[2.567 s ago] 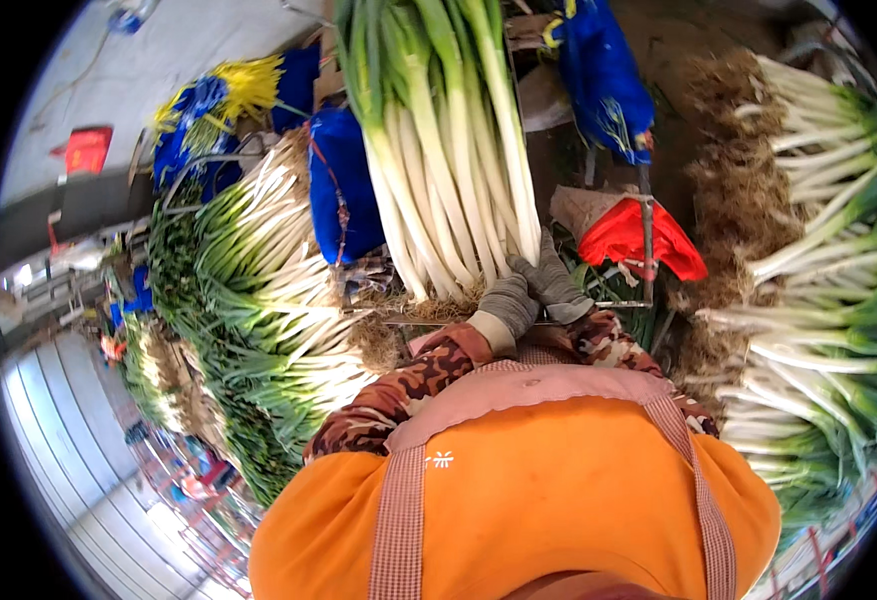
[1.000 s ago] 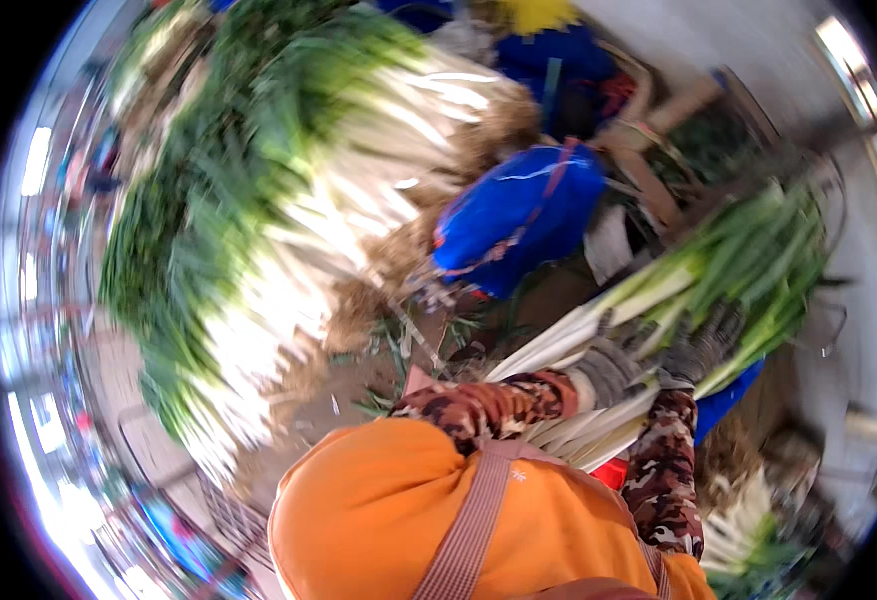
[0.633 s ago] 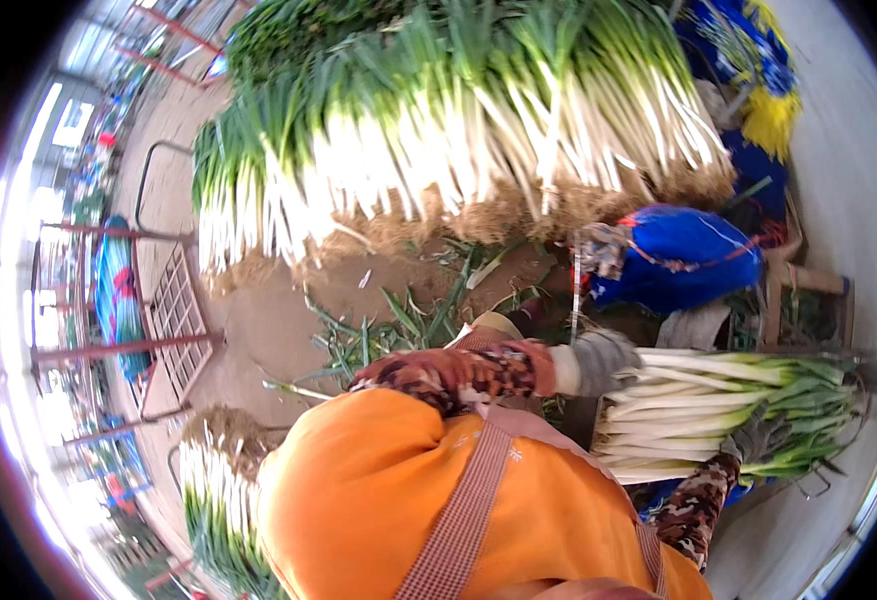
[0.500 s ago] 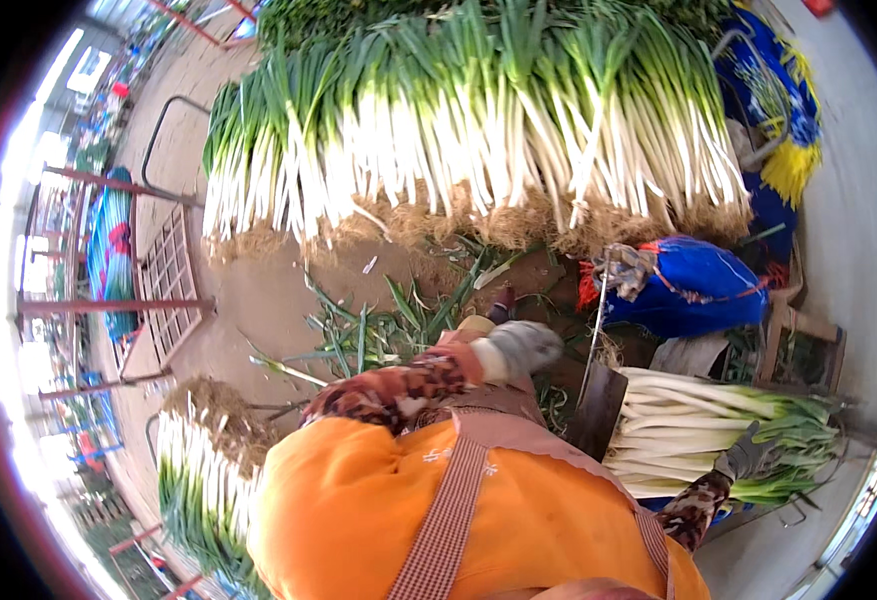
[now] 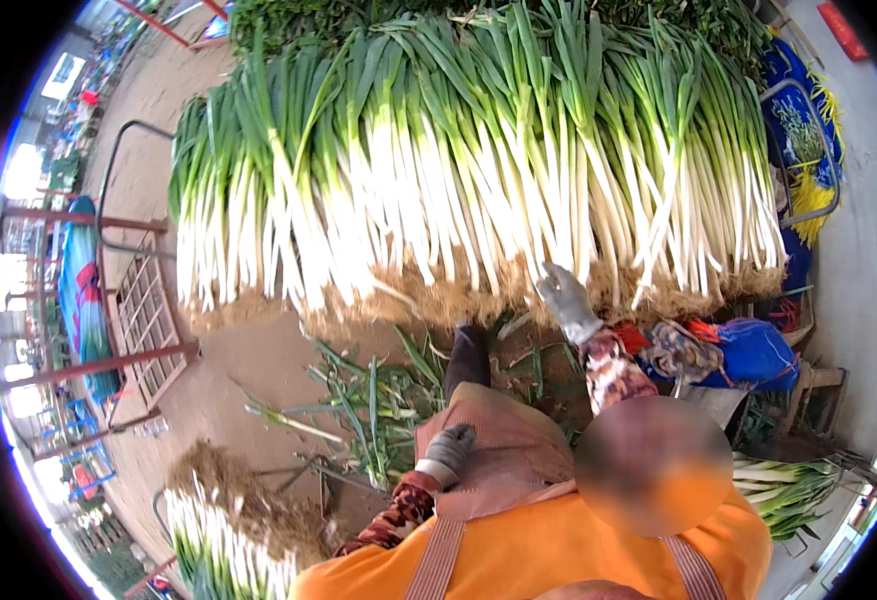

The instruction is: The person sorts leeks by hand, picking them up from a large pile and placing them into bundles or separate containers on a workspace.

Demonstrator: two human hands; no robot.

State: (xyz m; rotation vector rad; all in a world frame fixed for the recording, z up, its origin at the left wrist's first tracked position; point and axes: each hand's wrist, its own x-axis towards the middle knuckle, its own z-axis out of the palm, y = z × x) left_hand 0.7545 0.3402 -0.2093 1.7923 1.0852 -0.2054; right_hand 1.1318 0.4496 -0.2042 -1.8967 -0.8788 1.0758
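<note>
Leeks [image 5: 478, 170] at 12 o'clock, wide row, root ends toward you. Your gloved right hand [image 5: 565, 297] at row's near edge, among roots, fingers reaching up; whether pinching any stalk, cannot tell. Your gloved left hand [image 5: 448, 450] low before apron [image 5: 503, 445], fingers bent; whether pressed together on anything, cannot tell. Leaf scraps [image 5: 374, 395] on floor at 10 o'clock from left hand. Blue bundle [image 5: 763, 355] at 3 o'clock, second leek pile [image 5: 233, 530] between 7 and 8, metal rack [image 5: 148, 318] at 9.
</note>
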